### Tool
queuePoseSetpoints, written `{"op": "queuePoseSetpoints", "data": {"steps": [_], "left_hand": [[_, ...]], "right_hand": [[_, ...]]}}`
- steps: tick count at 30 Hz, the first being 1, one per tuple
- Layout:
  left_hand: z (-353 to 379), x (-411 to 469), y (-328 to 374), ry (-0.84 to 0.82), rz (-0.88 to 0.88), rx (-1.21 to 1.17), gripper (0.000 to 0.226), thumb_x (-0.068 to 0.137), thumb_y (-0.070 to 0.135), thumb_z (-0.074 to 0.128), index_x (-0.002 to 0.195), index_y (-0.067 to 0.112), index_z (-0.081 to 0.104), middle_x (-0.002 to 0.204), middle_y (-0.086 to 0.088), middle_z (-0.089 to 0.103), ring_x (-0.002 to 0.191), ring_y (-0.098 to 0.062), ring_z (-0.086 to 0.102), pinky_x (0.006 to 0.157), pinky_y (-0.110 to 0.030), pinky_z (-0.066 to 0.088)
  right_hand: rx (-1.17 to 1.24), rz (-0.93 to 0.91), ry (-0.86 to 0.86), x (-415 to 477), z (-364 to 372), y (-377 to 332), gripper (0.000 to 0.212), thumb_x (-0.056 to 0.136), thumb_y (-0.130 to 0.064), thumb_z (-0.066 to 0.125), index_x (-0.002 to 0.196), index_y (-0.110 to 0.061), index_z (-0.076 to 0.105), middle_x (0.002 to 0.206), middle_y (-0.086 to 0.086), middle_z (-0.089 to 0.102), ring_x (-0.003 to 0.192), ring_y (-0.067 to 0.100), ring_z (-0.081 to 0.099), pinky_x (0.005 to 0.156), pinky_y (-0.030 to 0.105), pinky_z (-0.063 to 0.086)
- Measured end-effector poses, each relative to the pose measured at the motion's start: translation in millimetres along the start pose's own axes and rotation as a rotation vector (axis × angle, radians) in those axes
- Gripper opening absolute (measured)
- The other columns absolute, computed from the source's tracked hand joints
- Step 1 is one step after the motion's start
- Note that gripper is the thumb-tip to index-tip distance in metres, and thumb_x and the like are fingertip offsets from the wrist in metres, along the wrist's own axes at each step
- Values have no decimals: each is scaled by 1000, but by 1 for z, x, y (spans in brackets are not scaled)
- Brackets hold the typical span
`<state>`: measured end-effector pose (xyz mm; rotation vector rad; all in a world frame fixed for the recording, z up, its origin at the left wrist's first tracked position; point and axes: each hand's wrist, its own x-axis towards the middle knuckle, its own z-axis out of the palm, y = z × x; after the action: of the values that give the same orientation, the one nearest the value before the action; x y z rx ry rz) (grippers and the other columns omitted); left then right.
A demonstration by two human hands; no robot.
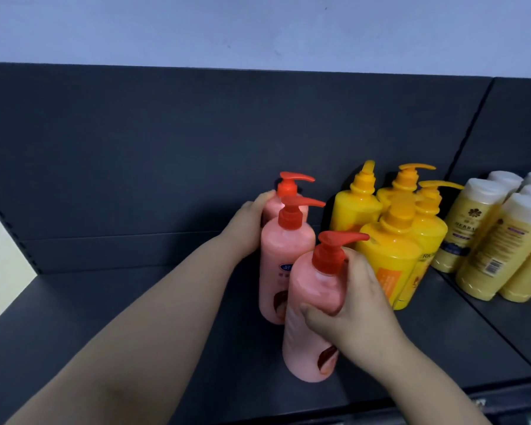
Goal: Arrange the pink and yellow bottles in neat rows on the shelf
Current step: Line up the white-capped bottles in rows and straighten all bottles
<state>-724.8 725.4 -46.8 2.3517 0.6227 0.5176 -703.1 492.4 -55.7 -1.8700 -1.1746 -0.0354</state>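
Three pink pump bottles with red pumps stand in a line from front to back on the dark shelf (135, 317). My right hand (350, 305) grips the front pink bottle (307, 332) at its shoulder. My left hand (249, 228) wraps the left side of the back pink bottle (272, 207), next to the middle pink bottle (281, 262). To their right, several yellow pump bottles (390, 256) stand upright in a tight cluster, the front one largest in view.
Pale yellow bottles with white caps (485, 240) stand on the adjoining shelf section at the right. A dark back panel (166, 148) rises behind the shelf. The shelf's front lip (442, 403) runs along the bottom right.
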Motion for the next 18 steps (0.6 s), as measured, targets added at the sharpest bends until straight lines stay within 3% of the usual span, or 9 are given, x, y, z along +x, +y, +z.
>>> {"op": "queuePoseSetpoints", "data": {"steps": [4,7,9,12,18], "left_hand": [[-9,0,-2,-7,14,112,69,85,21,59,145,33,26,135,-10,48,120,-24,51,103,-37,40],[-26,-15,1,73,25,169,61,85,11,58,141,23,35,131,-6,51,109,-20,56,97,-31,43],[-35,-32,9,-45,86,138,55,84,11,58,135,25,43,127,1,55,102,-14,59,93,-28,47],[-32,-50,17,-242,186,186,67,81,25,66,140,33,37,128,5,52,109,-12,56,98,-33,46],[-6,-59,26,-40,171,189,67,87,20,63,146,21,30,141,-6,42,125,-19,44,104,-22,33]], "right_hand": [[14,-2,1,-1,-1,1,75,55,-41,71,118,-44,31,115,-33,36,109,-18,34,84,-5,24],[13,-5,16,1,2,1,75,54,-40,71,119,-42,32,114,-30,38,105,-10,39,87,-1,27],[19,-12,27,2,5,2,75,54,-39,71,119,-40,34,113,-28,39,108,-6,39,89,2,29],[38,-20,36,4,7,2,75,55,-35,74,118,-42,33,112,-31,38,107,-10,39,88,1,29],[21,-32,41,3,7,2,78,59,-24,81,118,-39,33,111,-23,40,107,-8,36,85,-4,26]]}}
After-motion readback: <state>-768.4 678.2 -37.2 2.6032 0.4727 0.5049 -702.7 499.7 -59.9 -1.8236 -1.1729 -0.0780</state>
